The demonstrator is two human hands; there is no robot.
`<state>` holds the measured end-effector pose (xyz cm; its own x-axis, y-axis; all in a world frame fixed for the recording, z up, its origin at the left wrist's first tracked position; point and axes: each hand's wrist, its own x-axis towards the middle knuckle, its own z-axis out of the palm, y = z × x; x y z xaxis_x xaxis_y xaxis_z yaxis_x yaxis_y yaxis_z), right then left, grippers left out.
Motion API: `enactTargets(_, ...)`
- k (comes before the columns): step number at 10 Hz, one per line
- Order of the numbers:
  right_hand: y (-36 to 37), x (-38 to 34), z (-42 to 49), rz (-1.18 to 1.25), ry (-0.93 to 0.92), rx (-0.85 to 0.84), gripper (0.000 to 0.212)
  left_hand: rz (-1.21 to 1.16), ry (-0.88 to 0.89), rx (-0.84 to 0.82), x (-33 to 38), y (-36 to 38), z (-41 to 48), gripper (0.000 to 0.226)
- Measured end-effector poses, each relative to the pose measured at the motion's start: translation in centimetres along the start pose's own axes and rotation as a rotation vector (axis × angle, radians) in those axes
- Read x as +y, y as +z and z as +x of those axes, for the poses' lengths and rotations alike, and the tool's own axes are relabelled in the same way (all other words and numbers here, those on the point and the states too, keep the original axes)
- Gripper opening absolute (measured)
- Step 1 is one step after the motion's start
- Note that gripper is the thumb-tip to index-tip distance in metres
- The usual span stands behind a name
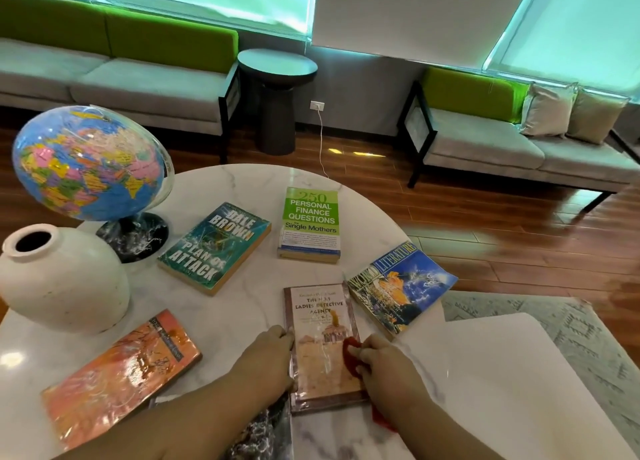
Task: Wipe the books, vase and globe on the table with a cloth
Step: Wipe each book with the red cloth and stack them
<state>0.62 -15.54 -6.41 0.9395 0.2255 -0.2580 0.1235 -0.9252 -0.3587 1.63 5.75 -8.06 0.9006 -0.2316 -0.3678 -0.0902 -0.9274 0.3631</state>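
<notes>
On your marble table (pixel 242 189): detective paperback (pixel 322 342), left hand (pixel 268 355) holding its edge; right hand (pixel 384 366) clutching red cloth (pixel 349 357); green-backed sofas (pixel 166 40) beyond.

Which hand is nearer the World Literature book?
Right. The right hand, gripping the red cloth, is just beside the World Literature book; the left hand grips the detective book at its far edge.

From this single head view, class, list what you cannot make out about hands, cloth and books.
All head view.
1. The red cloth: mostly covered by the right hand.
2. The left hand: grip unclear, fingertips hidden at the detective book edge.
3. The orange book: title lost in glare.
4. The vase: inside too dark.
</notes>
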Motion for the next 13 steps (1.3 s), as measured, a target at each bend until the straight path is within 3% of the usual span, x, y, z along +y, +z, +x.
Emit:
enactTargets(1, 0.3, 0.5, -0.2, -0.022, -0.121, -0.074, 0.034, -0.019, -0.021, 0.008, 0.5, 0.3, -0.3, 0.092)
enactTargets(2, 0.2, 1.3, 0.0, 0.089, -0.159, -0.047, 0.023, 0.007, -0.045, 0.001, 0.5, 0.5, -0.5, 0.086)
enactTargets(3, -1.0, 1.3, 0.8, 0.033, -0.188, 0.064, 0.014, 0.018, -0.075, 0.014, 0.8, 0.7, -0.4, 0.077)
enactTargets(4, -0.5, 1.9, 0.8, 0.022, -0.211, -0.018, 0.021, -0.002, -0.109, 0.022, 1.1, 1.0, -0.4, 0.071)
enactTargets(5, -0.4, 2.6, 0.6, 0.026, -0.291, 0.016, 0.050, -0.014, -0.128, 0.034, 1.2, 1.0, -0.3, 0.070)
enactTargets(6, -0.7, 2.4, 1.7, 0.079, -0.281, 0.095, 0.037, -0.013, -0.155, 0.040, 1.2, 1.0, 0.0, 0.065)
enactTargets(7, -0.2, 2.3, 2.6, 0.174, -0.161, 0.046, 0.026, 0.014, -0.177, 0.031, 1.2, 1.4, 0.0, 0.068)
enactTargets(8, -0.1, 2.7, 2.4, 0.172, -0.087, -0.046, 0.024, 0.029, -0.189, 0.033, 1.3, 1.5, 0.0, 0.068)
enactTargets(9, -0.5, 2.1, 3.3, 0.300, -0.089, 0.032, 0.027, 0.043, -0.194, 0.016, 1.3, 1.4, 0.1, 0.069)
enactTargets(10, -0.4, 1.9, 3.9, 0.244, -0.180, 0.045, 0.028, 0.046, -0.194, 0.007, 1.4, 1.3, 0.0, 0.069)
enactTargets(11, -0.7, 2.2, 3.0, 0.183, -0.176, -0.067, 0.025, 0.042, -0.192, 0.012, 1.4, 1.2, -0.1, 0.069)
enactTargets(12, -2.0, 2.1, 3.9, 0.082, -0.135, -0.077, 0.027, 0.061, -0.188, 0.004, 1.5, 1.1, -0.1, 0.076)
enactTargets(13, -3.4, 1.9, 6.3, 0.134, -0.083, 0.093, 0.030, 0.075, -0.187, 0.004, 1.4, 1.0, -0.1, 0.079)
